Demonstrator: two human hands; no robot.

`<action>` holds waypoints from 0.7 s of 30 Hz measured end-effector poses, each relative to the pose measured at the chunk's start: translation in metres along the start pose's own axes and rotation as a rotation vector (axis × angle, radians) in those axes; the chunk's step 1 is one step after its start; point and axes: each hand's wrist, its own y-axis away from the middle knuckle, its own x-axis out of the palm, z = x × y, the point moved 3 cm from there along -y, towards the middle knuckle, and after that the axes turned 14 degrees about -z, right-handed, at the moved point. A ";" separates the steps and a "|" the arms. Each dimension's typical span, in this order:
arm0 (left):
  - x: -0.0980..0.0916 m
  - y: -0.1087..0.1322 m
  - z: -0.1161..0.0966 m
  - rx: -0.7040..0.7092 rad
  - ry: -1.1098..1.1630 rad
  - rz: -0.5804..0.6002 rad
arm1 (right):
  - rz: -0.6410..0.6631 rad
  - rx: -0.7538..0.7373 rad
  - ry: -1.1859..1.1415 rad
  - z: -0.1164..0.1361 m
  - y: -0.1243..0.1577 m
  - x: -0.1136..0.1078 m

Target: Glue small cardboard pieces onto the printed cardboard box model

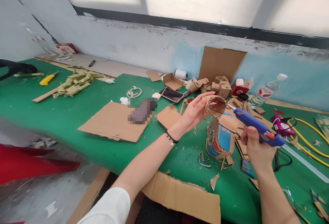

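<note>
head view: hollow cardboard ring (217, 98) (glue gun (257, 126) at rim)

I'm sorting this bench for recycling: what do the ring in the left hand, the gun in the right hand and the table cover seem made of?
Cardboard ring in the left hand: brown corrugated cardboard, matte, rough cut edge. Glue gun in the right hand: likely moulded plastic, smooth blue, orange trigger. Table cover: green, faint sheen, perhaps paint or mat; unclear.

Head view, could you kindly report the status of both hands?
Left hand gripping round brown cardboard ring. Right hand gripping blue glue gun, nozzle at ring. Cardboard scraps below, nothing between.
</note>
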 end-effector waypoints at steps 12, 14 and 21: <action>-0.003 -0.003 0.001 -0.004 0.057 -0.021 | 0.042 -0.026 0.065 0.002 0.003 0.001; -0.004 -0.004 0.000 -0.005 0.070 -0.030 | 0.066 -0.048 0.064 0.000 0.003 0.000; -0.004 -0.004 0.000 0.003 0.095 -0.029 | 0.132 -0.089 0.043 -0.006 0.003 -0.002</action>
